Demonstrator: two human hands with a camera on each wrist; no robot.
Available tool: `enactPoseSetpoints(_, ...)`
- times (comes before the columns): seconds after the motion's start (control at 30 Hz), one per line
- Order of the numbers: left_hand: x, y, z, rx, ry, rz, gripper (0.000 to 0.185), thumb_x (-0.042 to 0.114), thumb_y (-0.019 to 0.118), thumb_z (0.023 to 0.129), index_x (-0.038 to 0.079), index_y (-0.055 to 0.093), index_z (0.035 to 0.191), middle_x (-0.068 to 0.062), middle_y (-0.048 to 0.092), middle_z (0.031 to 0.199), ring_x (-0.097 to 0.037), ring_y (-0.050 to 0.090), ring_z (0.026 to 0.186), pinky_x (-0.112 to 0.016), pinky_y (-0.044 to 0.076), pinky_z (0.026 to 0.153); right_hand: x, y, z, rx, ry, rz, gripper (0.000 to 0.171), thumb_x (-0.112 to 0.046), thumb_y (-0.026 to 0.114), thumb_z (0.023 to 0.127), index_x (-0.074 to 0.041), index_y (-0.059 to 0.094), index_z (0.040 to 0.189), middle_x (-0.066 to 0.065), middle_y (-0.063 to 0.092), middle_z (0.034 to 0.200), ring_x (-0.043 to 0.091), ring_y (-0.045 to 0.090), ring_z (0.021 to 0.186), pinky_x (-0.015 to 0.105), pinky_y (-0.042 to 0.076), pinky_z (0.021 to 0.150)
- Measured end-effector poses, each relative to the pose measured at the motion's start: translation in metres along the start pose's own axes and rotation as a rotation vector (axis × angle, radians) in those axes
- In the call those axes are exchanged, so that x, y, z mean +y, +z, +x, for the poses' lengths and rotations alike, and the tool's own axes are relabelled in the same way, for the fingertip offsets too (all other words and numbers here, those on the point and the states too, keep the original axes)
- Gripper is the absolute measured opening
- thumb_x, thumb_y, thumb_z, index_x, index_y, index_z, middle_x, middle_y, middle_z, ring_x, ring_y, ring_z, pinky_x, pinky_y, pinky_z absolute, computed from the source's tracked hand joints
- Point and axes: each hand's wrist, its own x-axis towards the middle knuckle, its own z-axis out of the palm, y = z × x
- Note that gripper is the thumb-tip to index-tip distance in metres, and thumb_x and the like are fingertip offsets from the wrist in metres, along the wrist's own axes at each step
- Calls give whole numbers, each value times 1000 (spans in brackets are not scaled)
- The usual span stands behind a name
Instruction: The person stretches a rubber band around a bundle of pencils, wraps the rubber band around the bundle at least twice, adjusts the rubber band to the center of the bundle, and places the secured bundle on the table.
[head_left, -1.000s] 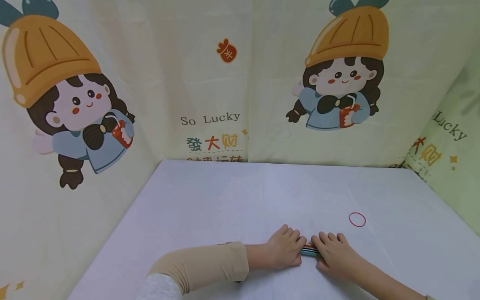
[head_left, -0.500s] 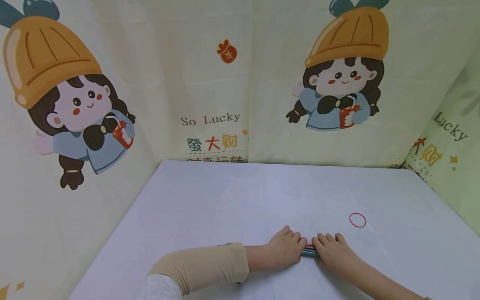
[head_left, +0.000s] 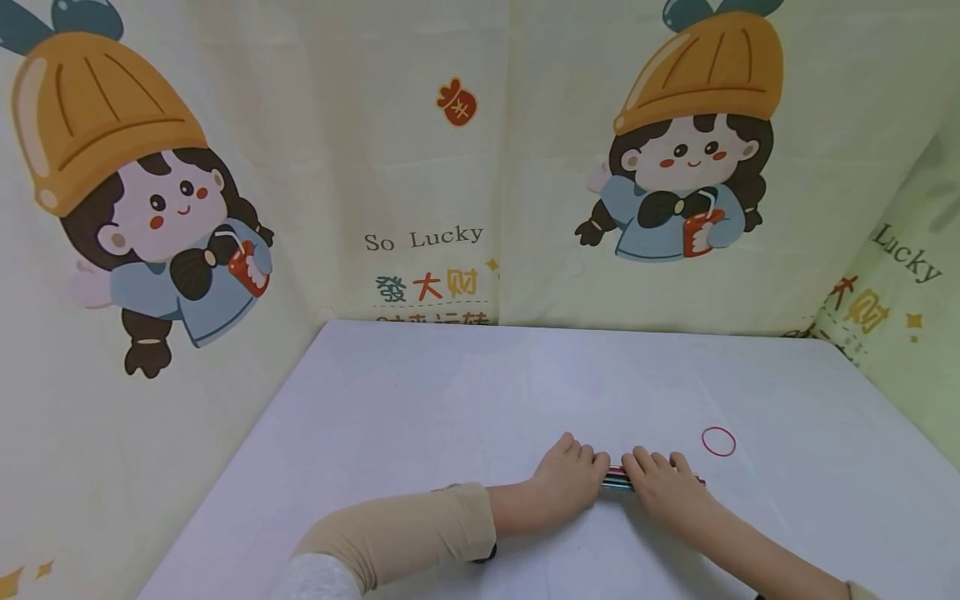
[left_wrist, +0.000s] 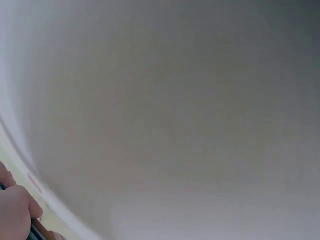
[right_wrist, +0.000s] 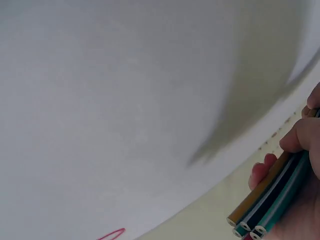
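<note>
A bundle of pencils (head_left: 618, 479) in yellow, dark blue, green and red runs sideways between the two hands. My left hand (head_left: 567, 481) grips its left part, and my right hand (head_left: 663, 485) grips it further right, with a small gap between the hands. In the right wrist view, thumb and fingers wrap the pencils (right_wrist: 270, 197), whose flat ends stick out together. Only part of the left hand (left_wrist: 14, 210) shows at the left wrist view's lower corner. A thin red ring, like a rubber band (head_left: 718, 442), lies on the table beyond the right hand.
The white-covered table (head_left: 450, 400) spreads around the hands. Behind it hangs a cream curtain (head_left: 555, 167) printed with cartoon figures and lettering, and similar cloth closes in the left and right sides.
Both hands have moved a little up in the view, carrying the bundle along. The pencils' right end now shows beyond the right hand. The red ring stays where it lay.
</note>
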Motion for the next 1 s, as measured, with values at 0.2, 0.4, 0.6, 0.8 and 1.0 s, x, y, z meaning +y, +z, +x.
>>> enactPoseSetpoints(0.2, -19, 1, 3, 192, -72, 63, 32, 49, 57, 84, 20, 49, 96, 9, 53, 77, -7, 51, 71, -23, 34, 71, 7, -10, 16, 99, -37, -55, 38, -9, 75, 71, -3, 44, 92, 6, 42, 79, 22, 45, 69, 40, 39, 62)
enactPoseSetpoints(0.4, -36, -1, 7, 305, -151, 73, 31, 49, 59, 81, 20, 52, 92, 9, 53, 75, -7, 49, 66, -22, 35, 63, 12, -19, 34, 175, -61, -110, 40, -8, 77, 69, -3, 41, 88, 6, 36, 74, 19, 37, 62, 31, 33, 53)
enactPoseSetpoints(0.6, -46, -2, 10, 322, -212, 55, 32, 50, 59, 82, 19, 53, 90, 7, 53, 73, -9, 50, 65, -24, 36, 61, 11, -26, 49, 157, -47, -120, 37, -9, 75, 72, -3, 42, 89, 7, 35, 74, 19, 36, 63, 30, 33, 53)
enactPoseSetpoints(0.8, -52, 2, 12, 342, -243, 44, 31, 49, 60, 81, 19, 55, 88, 6, 56, 73, -10, 52, 66, -25, 38, 62, 9, -28, 57, 152, -51, -140, 36, -9, 74, 74, -2, 42, 90, 8, 37, 77, 21, 39, 65, 31, 35, 55)
enactPoseSetpoints(1.0, -56, 5, 12, 401, -271, 60, 28, 44, 63, 81, 18, 55, 83, 6, 57, 69, -10, 52, 60, -24, 37, 57, 6, -28, 63, 133, -40, -126, 36, -9, 73, 74, -2, 43, 92, 8, 38, 79, 22, 41, 68, 32, 37, 57)
